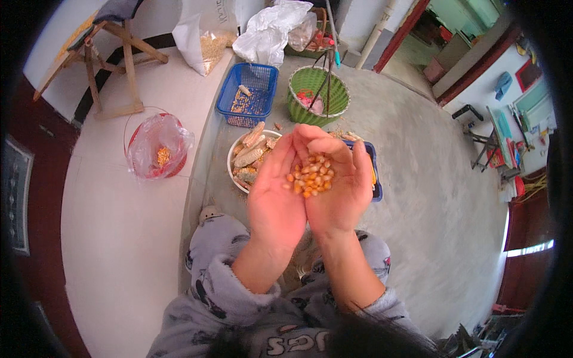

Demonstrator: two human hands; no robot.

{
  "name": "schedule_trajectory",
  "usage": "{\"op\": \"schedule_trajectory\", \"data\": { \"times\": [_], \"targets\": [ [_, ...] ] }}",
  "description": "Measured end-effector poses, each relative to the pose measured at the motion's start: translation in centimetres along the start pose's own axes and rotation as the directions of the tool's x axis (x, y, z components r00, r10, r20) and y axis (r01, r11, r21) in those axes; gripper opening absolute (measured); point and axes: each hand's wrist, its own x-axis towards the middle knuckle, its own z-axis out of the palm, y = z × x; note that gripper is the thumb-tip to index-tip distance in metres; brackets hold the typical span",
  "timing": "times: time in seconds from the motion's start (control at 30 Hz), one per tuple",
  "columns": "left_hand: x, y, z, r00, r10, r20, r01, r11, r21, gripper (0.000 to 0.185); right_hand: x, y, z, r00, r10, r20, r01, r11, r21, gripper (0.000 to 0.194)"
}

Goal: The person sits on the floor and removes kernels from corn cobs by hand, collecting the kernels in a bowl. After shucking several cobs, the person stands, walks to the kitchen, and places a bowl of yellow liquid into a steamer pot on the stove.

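Cupped together, palms up, my left hand [276,197] and my right hand [344,188] hold a small heap of loose corn kernels [313,174]. Most of the kernels rest in the right palm, near the seam between the hands. Behind my left hand a white-rimmed basin [230,163] holds several corn cobs [250,156], partly hidden by the fingers. A dark blue container [377,188] is mostly covered by my right hand; a bit of yellow corn shows at its edge.
A red bucket [182,168] lined with a clear plastic bag [143,147] holds some kernels at left. Beyond my hands are a blue plastic basket [271,96] with kernels and a cob, and a green woven basket [297,100]. A wooden folding stool [127,67] and a sack [192,31] stand farther back.
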Motion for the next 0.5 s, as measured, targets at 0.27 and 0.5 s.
{"op": "schedule_trajectory", "data": {
  "times": [0.27, 0.5],
  "targets": [
    [-0.4, 0.5, 0.6, 0.994, 0.003, 0.110, -0.004, 1.000, 0.015, 0.043, -0.4, 0.1, 2.0, 0.964, -0.111, 0.240, 0.213, 0.864, -0.456, 0.082],
    [-0.8, 0.3, 0.8, 0.987, -0.034, 0.159, 0.049, 0.995, -0.091, 0.047, -0.7, -0.5, 1.4, 0.883, -0.079, 0.463, 0.436, 0.503, -0.746, 0.092]
  ]
}}
